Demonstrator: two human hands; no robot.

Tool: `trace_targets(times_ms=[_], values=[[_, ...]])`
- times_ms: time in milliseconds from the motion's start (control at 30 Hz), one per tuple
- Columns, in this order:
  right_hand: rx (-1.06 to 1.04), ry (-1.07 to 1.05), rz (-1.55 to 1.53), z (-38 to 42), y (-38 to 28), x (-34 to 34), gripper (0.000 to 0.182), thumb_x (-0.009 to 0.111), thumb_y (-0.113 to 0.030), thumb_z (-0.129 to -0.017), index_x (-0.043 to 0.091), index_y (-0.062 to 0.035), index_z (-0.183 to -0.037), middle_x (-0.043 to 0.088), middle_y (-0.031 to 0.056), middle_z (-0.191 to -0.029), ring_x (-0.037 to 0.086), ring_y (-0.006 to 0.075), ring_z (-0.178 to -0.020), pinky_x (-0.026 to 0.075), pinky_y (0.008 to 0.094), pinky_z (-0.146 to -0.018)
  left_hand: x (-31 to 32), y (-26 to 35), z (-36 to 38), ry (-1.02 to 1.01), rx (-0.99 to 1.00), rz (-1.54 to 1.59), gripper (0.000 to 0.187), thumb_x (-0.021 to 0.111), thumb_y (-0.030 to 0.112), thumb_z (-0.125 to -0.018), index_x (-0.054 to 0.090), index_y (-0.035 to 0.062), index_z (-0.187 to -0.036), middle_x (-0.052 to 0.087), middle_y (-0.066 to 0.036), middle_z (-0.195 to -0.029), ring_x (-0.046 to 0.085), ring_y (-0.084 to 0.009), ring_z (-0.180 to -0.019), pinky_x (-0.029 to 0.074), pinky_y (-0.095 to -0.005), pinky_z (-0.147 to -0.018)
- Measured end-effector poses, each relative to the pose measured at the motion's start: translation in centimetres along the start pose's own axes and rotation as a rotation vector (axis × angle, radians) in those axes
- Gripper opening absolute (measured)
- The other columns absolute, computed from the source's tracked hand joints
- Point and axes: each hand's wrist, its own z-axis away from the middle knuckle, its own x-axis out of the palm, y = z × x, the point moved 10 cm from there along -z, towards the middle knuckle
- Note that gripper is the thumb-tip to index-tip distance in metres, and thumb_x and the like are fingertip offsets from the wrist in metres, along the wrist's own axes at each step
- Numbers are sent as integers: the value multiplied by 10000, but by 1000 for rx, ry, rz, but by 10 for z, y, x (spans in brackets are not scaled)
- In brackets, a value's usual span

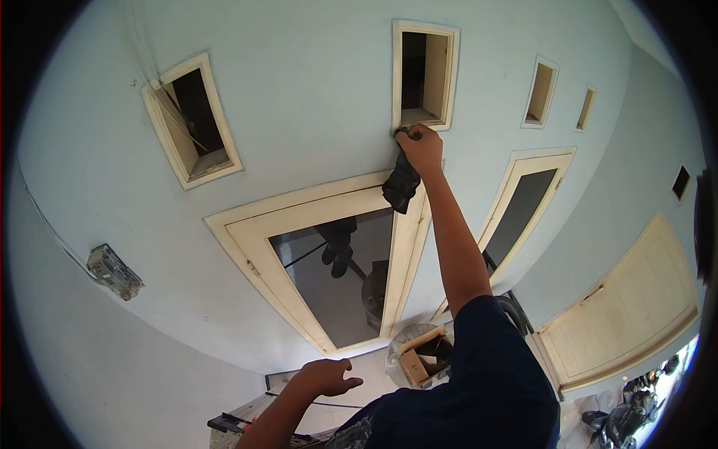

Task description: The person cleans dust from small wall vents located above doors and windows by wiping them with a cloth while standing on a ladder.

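Below you, the pale floor (pixel 368 370) shows in part; a round grey stand (pixel 393 367) is over it, its lower part hidden from you. Directly on that stand you have an open cardboard box (pixel 412 367), facing upward; dark contents (pixel 437 347) show inside it, too dim for you to name.

Your bundle (pixel 402 183) is black, your sleeve (pixel 493 337) dark navy. You see a pale blue wall (pixel 314 97), cream frames (pixel 321 211), a cream door (pixel 624 303) and a tan box (pixel 413 368).
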Motion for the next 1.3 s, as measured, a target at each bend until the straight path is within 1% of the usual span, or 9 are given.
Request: trace_targets(times_ms=[133, 200, 300, 567, 700, 800, 1033, 1200, 1300], values=[[5, 5, 40, -2, 5, -1, 283, 782, -275, -771, 684, -11, -795, 636, 41, -666, 547, 142, -601, 474, 311, -607, -1, 5, 8, -24, -3, 3, 738, 517, 671, -937, 552, 85, -1384, 677, -146, -1277, 634, -307, -1200, 498, -444, -997], [136, -134, -286, 0, 11, 11, 226, 767, -238, -820, 695, -26, -788, 635, -2, -679, 527, 99, -610, 449, 282, -592, 2, -2, 5, -32, -25, 3, 726, 533, 687, -930, 551, 108, -1369, 664, -174, -1286, 623, -333, -1207, 481, -450, -1007], [191, -216, -349, 2, -3, 24, 177, 757, -202, -848, 710, -37, -803, 627, -29, -704, 510, 69, -619, 429, 261, -576, -2, -1, 6, -5, -28, -9, 724, 532, 686, -931, 550, 110, -1371, 660, -170, -1294, 622, -330, -1210, 481, -449, -1006], [415, -72, -646, 5, 14, 31, 212, 764, -214, -776, 690, -23, -721, 578, -14, -658, 491, 89, -615, 421, 290, -576, 2, 2, 9, -25, -19, -2, 728, 529, 690, -929, 552, 114, -1374, 663, -159, -1297, 622, -327, -1211, 481, -443, -1014], [440, -50, -515, -1, 17, 26, 248, 774, -240, -747, 679, -16, -696, 580, -1, -636, 494, 101, -601, 427, 302, -571, -3, 2, 9, -1, -25, -20, 718, 536, 682, -928, 559, 115, -1368, 670, -161, -1282, 627, -320, -1205, 483, -443, -1011], [203, 1, -126, 4, -3, 10, 236, 758, -235, -773, 694, -12, -733, 579, 0, -633, 511, 103, -616, 433, 310, -581, -7, 6, 11, 17, -4, 2, 721, 549, 666, -924, 579, 79, -1341, 690, -158, -1240, 655, -323, -1157, 515, -463, -958], [431, -163, -556, 3, 18, 31, 160, 740, -187, -842, 669, -56, -785, 590, -40, -719, 496, 88, -616, 423, 288, -571, 1, 1, 8, -8, -9, 11, 743, 543, 691, -920, 553, 101, -1371, 652, -159, -1316, 615, -326, -1224, 476, -444, -1021], [423, -180, -457, 0, 28, 35, 160, 739, -203, -847, 720, -48, -886, 626, -18, -767, 538, 111, -639, 460, 292, -599, 2, 0, 3, -2, 13, 11, 747, 555, 692, -912, 559, 91, -1356, 664, -184, -1284, 628, -339, -1199, 479, -450, -1009], [179, -101, 50, 1, 1, 14, 175, 737, -198, -845, 737, -37, -914, 655, 4, -779, 580, 123, -665, 477, 295, -617, -5, 6, 9, 14, 38, 17, 738, 558, 687, -913, 567, 86, -1341, 672, -199, -1255, 635, -357, -1178, 487, -447, -990]])
